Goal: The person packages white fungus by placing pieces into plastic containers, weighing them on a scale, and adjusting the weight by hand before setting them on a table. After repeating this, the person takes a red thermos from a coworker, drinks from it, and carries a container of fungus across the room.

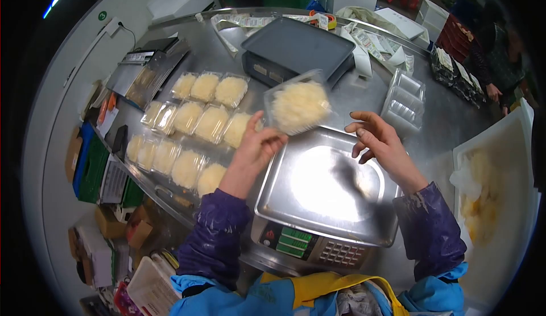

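Note:
My left hand [250, 154] pinches the near edge of a clear plastic tray [300, 106] heaped with pale, shredded-looking food. The tray is tilted and slightly blurred, above the back left edge of the weighing scale's steel pan [301, 188]. Over the right side of that pan is my right hand [382, 144], its fingers apart and loosely bent, holding nothing. Green digits glow on the scale's display [294, 242], but I cannot read them. Several similar filled trays [211, 124] lie in rows to the left of my left hand.
A dark grey lidded machine [298, 46] stands behind the scale, with label strips [375, 46] around it. Stacked clear trays [404, 100] sit at the right. A large white tub [520, 162] holds more pale food. Another person's hand [493, 92] shows at far right.

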### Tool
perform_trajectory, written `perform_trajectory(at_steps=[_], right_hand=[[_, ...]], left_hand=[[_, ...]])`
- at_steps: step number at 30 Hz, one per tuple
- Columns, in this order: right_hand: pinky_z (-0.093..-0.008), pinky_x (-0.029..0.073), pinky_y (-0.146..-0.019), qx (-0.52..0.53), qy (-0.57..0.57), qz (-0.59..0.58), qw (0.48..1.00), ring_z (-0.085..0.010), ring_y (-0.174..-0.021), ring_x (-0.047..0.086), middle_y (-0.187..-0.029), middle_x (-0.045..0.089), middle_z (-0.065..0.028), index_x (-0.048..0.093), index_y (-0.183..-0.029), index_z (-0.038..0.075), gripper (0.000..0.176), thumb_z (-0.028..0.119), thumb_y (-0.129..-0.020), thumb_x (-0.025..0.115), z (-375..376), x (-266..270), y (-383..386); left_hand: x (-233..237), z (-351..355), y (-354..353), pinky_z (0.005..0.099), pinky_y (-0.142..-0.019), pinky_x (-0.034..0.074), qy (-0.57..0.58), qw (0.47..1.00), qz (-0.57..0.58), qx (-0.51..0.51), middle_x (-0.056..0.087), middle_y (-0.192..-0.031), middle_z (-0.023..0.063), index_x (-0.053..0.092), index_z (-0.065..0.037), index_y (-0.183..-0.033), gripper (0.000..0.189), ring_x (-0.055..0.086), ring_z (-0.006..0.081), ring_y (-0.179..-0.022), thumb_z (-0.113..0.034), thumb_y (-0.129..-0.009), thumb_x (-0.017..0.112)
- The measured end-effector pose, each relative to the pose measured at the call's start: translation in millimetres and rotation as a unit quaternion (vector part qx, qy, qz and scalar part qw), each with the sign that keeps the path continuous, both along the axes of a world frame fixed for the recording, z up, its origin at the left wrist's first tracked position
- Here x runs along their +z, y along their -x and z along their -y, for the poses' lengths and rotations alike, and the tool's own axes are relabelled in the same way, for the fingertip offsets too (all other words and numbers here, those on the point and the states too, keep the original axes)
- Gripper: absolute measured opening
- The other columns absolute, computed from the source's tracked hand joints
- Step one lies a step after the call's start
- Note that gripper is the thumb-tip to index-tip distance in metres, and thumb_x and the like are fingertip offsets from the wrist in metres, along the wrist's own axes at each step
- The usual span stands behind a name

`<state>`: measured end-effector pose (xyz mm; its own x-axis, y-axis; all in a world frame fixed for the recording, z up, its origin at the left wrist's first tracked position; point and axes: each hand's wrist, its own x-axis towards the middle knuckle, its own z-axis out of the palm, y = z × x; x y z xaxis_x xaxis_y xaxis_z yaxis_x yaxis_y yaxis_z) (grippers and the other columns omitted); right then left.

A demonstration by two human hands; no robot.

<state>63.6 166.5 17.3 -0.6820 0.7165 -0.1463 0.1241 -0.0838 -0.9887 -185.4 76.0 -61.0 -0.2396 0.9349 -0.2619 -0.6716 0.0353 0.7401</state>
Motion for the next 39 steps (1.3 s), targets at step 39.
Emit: perform_trajectory(at_steps=[39], right_hand=[[-0.0363, 0.037, -0.062, -0.214, -0.693, 0.128, 0.676, -0.0191, -0.066, 0.051, -0.066, 0.047, -0.0006, 0.051, -0.069, 0.014, 0.005, 0.016, -0.066, 0.054, 1.3, -82.9, -79.1]], left_hand=[[67.2, 19.5, -125.6, 0.0251, -0.064, 0.046, 0.020, 0.899, -0.423, -0.111, 0.045, -0.100, 0.0088, 0.031, -0.013, -0.129, 0.052, 0.050, 0.0153, -0.079, -0.011, -0.083, 0.055]])
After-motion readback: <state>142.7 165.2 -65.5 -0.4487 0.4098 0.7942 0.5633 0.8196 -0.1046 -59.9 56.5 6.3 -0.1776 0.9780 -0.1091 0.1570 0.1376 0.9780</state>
